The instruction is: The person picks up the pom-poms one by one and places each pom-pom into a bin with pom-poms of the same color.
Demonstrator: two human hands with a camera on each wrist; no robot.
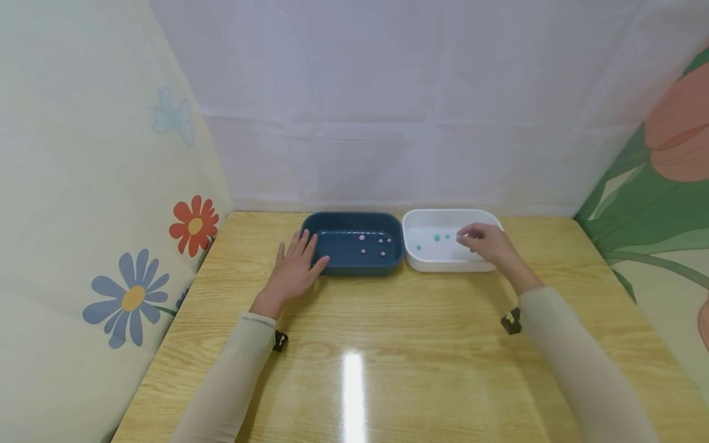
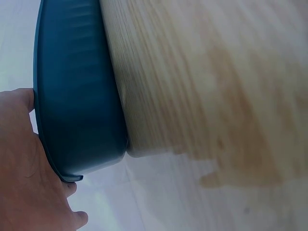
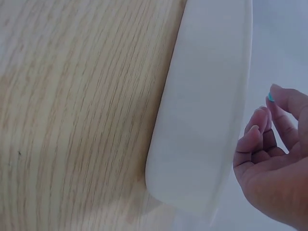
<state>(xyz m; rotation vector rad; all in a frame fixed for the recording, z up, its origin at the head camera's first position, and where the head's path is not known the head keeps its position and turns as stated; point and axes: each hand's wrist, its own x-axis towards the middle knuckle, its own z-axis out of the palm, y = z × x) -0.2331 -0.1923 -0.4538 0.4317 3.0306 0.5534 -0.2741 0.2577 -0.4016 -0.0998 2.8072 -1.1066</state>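
A dark blue tray [image 1: 354, 271] holds several small pink balls [image 1: 362, 237] scattered over its right half. My left hand [image 1: 292, 271] rests on its left rim with the fingers spread; in the left wrist view, the thumb touches the rim of the same tray [image 2: 77, 91]. Beside it stands a white tray [image 1: 443, 266] with a few small teal balls [image 1: 437, 237] on its floor. Over that tray's right part, my right hand [image 1: 487, 241] pinches a tiny teal ball [image 3: 271, 97] between thumb and index finger. The other fingers are curled.
Both trays stand side by side at the back of the wooden table [image 1: 421, 344], close to the white cloth backdrop [image 1: 343, 160]. Flower-printed cloths hang to the left and right. Small black devices [image 1: 511, 321] sit at both wrists.
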